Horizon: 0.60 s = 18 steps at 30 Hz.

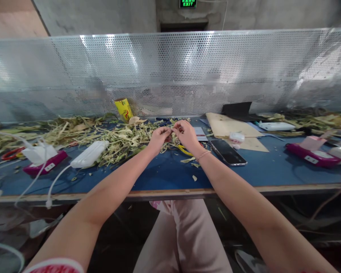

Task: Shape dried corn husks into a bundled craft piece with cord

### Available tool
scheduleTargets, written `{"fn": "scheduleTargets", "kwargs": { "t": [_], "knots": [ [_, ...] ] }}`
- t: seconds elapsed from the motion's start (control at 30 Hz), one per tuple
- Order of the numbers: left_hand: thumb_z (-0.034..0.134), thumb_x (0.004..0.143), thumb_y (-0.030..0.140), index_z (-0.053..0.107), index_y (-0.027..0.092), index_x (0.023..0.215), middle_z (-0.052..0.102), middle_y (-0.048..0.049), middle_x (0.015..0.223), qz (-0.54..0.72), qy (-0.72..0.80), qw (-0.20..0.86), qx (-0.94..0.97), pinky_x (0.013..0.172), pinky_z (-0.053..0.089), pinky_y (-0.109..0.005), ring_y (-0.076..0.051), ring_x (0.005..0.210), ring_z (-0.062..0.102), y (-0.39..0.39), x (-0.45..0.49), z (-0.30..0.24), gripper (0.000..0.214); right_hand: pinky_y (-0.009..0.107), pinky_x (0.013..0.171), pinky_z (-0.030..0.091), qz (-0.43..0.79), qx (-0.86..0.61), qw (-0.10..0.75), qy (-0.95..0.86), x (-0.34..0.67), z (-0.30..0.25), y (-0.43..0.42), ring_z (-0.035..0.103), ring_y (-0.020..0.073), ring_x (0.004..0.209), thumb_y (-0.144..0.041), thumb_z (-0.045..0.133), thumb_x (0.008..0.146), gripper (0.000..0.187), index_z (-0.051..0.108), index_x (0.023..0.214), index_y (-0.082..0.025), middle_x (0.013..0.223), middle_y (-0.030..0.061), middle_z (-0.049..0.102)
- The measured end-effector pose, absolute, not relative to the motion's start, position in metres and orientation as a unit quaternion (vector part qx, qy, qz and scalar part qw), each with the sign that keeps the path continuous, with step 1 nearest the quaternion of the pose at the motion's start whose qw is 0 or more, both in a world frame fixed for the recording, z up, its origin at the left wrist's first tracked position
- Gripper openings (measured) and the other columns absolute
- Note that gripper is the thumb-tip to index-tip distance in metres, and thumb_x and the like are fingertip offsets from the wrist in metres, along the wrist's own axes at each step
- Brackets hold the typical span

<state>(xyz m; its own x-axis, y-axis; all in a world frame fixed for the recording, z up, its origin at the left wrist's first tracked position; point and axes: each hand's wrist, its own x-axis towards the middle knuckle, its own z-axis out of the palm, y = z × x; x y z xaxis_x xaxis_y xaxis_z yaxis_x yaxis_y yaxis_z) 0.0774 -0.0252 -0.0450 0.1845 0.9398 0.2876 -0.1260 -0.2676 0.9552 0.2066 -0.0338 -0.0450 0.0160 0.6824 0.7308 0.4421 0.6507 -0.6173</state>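
Note:
My left hand (pixel 159 138) and my right hand (pixel 186 134) meet above the blue tabletop (pixel 165 172), fingers pinched together on a small piece between them that I cannot make out. Just behind and to the left of the hands lies a heap of dry pale green plant scraps (pixel 116 138). A thin bracelet circles my right wrist. A yellow-handled tool (pixel 184 150) lies partly hidden under my right hand.
A black phone (pixel 229 152) lies right of my hands, brown cardboard (pixel 230 131) behind it. A white power bank (pixel 89 154) with cable and a magenta box (pixel 45 165) sit left; another magenta box (pixel 312 154) right. A yellow can (pixel 124 109) stands before the perforated metal screen (pixel 170 72).

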Motion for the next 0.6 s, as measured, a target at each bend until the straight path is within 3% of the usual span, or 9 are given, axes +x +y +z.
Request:
{"fn": "scheduleTargets", "kwargs": {
  "t": [0.37,0.6],
  "knots": [
    [0.066,0.063,0.036,0.055,0.016,0.067,0.051,0.0039,0.051,0.521,0.341,0.480,0.617,0.052,0.040,-0.021,-0.006,0.047,0.047,-0.0244,0.0765,-0.0466,0.023,0.030,0.069,0.043,0.089,-0.425,0.574,-0.695,0.2108,-0.0418,-0.0357,0.054,0.0150,0.072,-0.023,0.051,0.075,0.009,0.057,0.070,-0.019,0.077,0.0040,0.059],
    [0.067,0.063,0.036,0.055,0.015,0.066,0.049,0.0042,0.052,0.517,0.340,0.463,0.634,0.051,0.039,-0.021,-0.006,0.048,0.046,-0.0268,0.0773,-0.0454,0.024,0.027,0.064,0.041,0.129,-0.411,0.599,-0.675,0.2104,-0.0454,-0.0358,0.053,0.0121,0.063,-0.026,0.052,0.076,0.019,0.049,0.094,-0.020,0.072,-0.0004,0.056]
  ]
}}
